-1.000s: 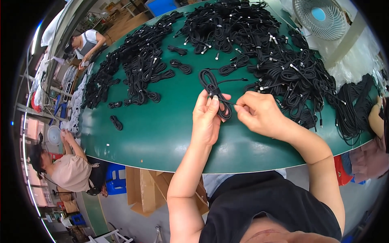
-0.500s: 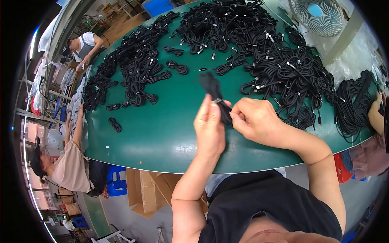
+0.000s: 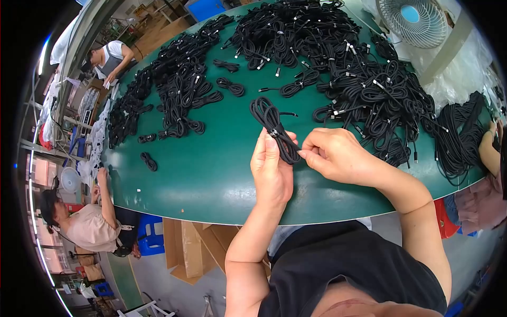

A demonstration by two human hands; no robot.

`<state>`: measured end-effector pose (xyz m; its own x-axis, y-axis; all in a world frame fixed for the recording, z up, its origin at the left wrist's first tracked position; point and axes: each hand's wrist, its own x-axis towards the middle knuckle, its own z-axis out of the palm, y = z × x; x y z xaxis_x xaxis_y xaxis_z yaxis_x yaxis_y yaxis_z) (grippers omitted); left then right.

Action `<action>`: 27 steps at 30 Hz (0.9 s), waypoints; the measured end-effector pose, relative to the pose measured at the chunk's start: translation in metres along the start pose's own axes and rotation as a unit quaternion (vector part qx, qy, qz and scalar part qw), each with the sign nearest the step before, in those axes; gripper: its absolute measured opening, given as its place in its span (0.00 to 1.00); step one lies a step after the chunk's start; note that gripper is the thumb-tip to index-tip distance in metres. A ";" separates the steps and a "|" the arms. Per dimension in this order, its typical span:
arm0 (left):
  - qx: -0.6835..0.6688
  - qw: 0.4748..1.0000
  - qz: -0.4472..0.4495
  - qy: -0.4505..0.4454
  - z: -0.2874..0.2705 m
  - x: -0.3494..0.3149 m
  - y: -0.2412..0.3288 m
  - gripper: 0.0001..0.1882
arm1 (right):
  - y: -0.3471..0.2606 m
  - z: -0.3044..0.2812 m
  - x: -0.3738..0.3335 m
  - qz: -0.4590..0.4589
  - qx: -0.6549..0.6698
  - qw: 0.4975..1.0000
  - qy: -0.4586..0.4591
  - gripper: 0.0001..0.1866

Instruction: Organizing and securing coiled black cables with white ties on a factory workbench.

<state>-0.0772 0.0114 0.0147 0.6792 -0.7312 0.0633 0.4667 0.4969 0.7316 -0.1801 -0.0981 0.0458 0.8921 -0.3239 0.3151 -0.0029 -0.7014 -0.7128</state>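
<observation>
"Between the left hand's (image 3: 272, 171) fingers, what sits there?"

"A black cable coil (image 3: 273, 126), grasped around its cinched waist, apparently so the loops stay together; one loose end (image 3: 289, 114) pokes out beyond the fingertips."

"And the right hand (image 3: 335, 156)?"

"Thumb and forefinger meet at the coil's near end, probably steadying it; I cannot tell whether they pinch a strand."

"Why up there?"

"Held above the worktop (image 3: 222, 174), it seems to give both hands room, while the cable heap (image 3: 298, 31) lies beyond the fingers."
</observation>
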 end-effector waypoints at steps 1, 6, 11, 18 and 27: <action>0.008 1.000 0.001 -0.006 -0.003 0.000 -0.002 0.18 | 0.000 0.000 0.000 -0.001 0.000 1.000 -0.001 0.06; 0.060 0.998 -0.035 -0.002 0.000 -0.009 -0.016 0.16 | -0.012 0.007 -0.001 0.039 0.074 0.996 0.039 0.06; 0.052 0.997 -0.048 -0.032 0.002 -0.014 -0.011 0.20 | -0.010 0.002 0.000 0.047 0.074 0.995 0.056 0.04; 0.056 0.970 -0.180 -0.156 -0.008 -0.011 0.000 0.26 | 0.008 -0.017 0.014 -0.094 -0.060 0.987 0.115 0.17; 0.125 0.986 -0.079 -0.074 -0.019 -0.005 0.012 0.17 | 0.013 -0.038 0.016 0.080 0.274 0.958 0.004 0.14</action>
<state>-0.0642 0.0295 0.0105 0.5113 -0.8592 0.0198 0.3931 0.2543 0.8837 -0.1836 -0.1367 0.0653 0.8961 -0.4070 0.1770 0.0995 -0.2044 -0.9738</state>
